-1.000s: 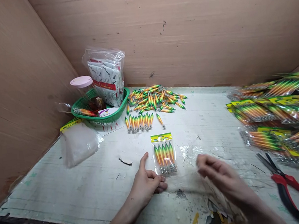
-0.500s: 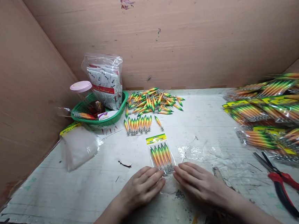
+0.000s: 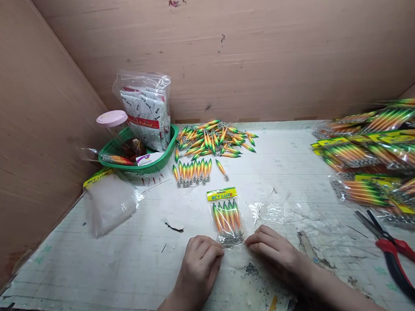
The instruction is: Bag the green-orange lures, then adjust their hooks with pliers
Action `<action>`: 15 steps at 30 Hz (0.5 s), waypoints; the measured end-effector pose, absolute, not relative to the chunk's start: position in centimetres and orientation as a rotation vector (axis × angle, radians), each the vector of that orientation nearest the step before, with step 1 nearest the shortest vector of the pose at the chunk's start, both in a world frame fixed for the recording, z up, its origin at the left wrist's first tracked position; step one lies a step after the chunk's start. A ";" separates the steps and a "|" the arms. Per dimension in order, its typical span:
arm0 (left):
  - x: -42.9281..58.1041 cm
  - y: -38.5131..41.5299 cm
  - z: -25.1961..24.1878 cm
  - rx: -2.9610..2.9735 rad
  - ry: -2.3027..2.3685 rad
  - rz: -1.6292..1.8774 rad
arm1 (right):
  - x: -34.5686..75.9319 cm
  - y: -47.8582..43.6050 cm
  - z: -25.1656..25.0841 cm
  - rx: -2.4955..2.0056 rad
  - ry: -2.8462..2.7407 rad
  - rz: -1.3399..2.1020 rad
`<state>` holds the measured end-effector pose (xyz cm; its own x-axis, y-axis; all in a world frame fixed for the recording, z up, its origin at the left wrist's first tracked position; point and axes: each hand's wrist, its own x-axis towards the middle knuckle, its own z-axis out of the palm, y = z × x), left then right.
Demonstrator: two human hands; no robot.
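A clear lure packet (image 3: 226, 216) with a yellow header card lies flat on the white table top (image 3: 129, 259) in front of me. It holds several green-orange lures side by side. My left hand (image 3: 199, 268) rests curled on the table, its fingertips pressed on the packet's lower left corner. My right hand (image 3: 279, 255) mirrors it, fingers bent and pressed together at the lower right corner. Both hands grip the packet's bottom edge.
A row of loose lures (image 3: 192, 171) and a loose lure pile (image 3: 215, 138) lie farther back. At the left stand a green basket (image 3: 164, 158), a pink-lidded jar (image 3: 112, 119) and empty bags (image 3: 109, 200). Filled packets (image 3: 382, 159) and red-handled pliers (image 3: 398, 255) lie right.
My right hand came in from the right to the packet's bottom edge. Both hands then curled from flat to bent fingers at its lower corners. The packet barely shifted.
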<state>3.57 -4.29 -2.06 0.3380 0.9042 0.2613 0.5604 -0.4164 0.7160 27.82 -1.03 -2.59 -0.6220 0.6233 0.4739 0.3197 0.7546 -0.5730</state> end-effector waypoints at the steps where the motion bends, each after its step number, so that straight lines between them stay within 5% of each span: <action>1: 3.9 -4.3 -1.8 2.061 1.347 0.895 | 27.6 -1.0 -2.6 -0.753 -2.245 0.599; 15: 7.3 -1.6 -0.6 1.730 1.971 0.538 | 23.0 -0.5 -2.6 -1.568 -1.755 0.697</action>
